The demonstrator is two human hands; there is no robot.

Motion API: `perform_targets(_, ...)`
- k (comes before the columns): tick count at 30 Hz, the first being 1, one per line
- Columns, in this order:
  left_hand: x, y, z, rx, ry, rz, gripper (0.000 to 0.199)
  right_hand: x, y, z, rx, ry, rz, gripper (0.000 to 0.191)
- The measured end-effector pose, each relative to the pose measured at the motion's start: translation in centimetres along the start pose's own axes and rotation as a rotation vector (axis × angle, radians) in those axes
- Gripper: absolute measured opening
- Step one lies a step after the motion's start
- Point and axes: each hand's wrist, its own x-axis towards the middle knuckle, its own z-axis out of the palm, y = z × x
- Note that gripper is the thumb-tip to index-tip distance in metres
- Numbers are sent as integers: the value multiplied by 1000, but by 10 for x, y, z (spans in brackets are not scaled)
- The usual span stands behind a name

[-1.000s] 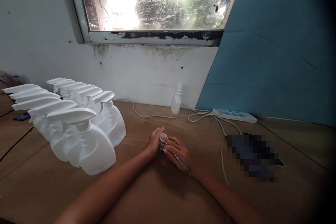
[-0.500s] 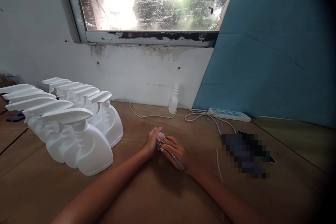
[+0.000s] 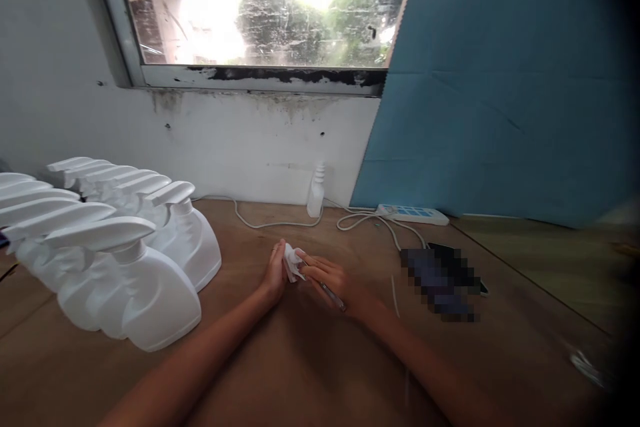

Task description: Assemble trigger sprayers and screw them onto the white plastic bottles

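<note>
In the middle of the view my left hand (image 3: 274,277) is closed round a small white plastic piece (image 3: 291,261) that looks like a spray head. My right hand (image 3: 331,280) comes in from the other side, its fingertips against that piece. A slim, shiny metallic tool (image 3: 333,298) runs under the right hand's fingers and sticks out towards the wrist; its kind and its tip are hidden. Both hands are just above the brown table (image 3: 290,360).
Two rows of white spray bottles (image 3: 165,297) stand at the left. By the wall are a small white bottle (image 3: 316,193), a looped cable (image 3: 350,219) and a power strip (image 3: 413,215). A dark phone (image 3: 453,259) lies at the right, partly pixelated. Far right is a clear plastic item (image 3: 587,367).
The white piece has turned in my hands, showing more of its side. The right fingers have shifted on it. The whole view has swung a little to the right.
</note>
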Motion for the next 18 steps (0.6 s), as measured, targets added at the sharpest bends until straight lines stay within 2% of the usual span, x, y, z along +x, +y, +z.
perform_targets(5,2,-3,-4,75,-78,-17,37,-24,9,-27,-113,139,143,24)
perform_targets(10,7,-15,-7,298,-117,52,51,-61,19,-41,-144,271,389,22)
perform_targets(13,3,-20,-5,481,-182,120,53,-76,22,-37,-166,195,479,22)
perform_targets(18,-7,-20,2,817,-252,246,48,-81,22,-29,-177,48,504,18)
